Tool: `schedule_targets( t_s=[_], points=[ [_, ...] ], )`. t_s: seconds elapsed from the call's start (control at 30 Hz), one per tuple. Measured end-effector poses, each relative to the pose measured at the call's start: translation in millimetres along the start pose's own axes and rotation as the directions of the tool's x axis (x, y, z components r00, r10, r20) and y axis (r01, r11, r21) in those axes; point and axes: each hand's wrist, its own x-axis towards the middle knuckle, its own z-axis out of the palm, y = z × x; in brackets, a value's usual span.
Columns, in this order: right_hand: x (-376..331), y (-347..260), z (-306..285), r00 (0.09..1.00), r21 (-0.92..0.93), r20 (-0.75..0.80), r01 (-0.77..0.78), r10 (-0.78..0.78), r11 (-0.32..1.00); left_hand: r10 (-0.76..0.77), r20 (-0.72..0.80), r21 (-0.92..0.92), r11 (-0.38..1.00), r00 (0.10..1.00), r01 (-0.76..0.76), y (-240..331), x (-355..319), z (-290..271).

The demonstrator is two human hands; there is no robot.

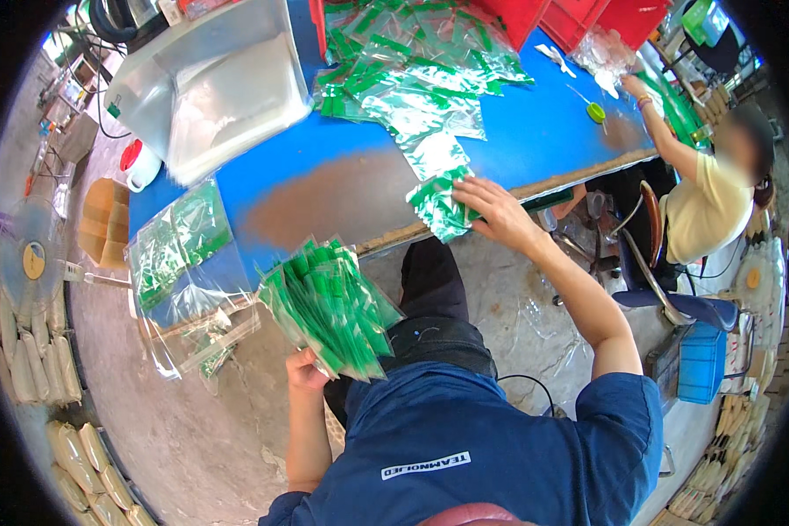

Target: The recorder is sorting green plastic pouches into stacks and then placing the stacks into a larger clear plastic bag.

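Observation:
My left hand [307, 368] is closed on the lower end of a fanned bundle of clear plastic packets with green contents [329, 307], held in front of my lap. At the front edge of the blue table, my right hand [498, 213] grips a crinkled green-and-clear packet [444, 206]; its thumb is hidden. From there, shiny loose packets [438, 156] run back to a large heap of the same kind [403, 61]. To the left of my bundle, a big clear bag [184, 237] with green packets inside lies over the table's left corner.
A translucent plastic bin [237, 105] and a white mug with a red lid [140, 165] stand at the table's left. Red crates [579, 22] line the back. Green-handled scissors [595, 112] lie on the right. Beyond them a person in a yellow shirt [706, 210] sits, reaching over the table.

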Motion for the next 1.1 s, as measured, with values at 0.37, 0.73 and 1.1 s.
schedule_targets(
  t_s=[0.37,0.73,1.1],
  points=[
    [134,28,21,0.654,0.435,-0.387,-0.493,0.651,0.754,0.177,-0.122,0.242,0.96,0.977,-0.144,17,68,67],
    [163,-90,56,0.992,0.891,-0.07,0.015,0.106,0.454,0.288,0.303,0.952,-0.049,0.908,-0.302,85,157,96],
    [176,-113,51,0.972,0.753,-0.131,-0.031,0.196,0.657,0.252,0.383,0.912,0.05,0.889,-0.407,87,163,84]
  ],
)
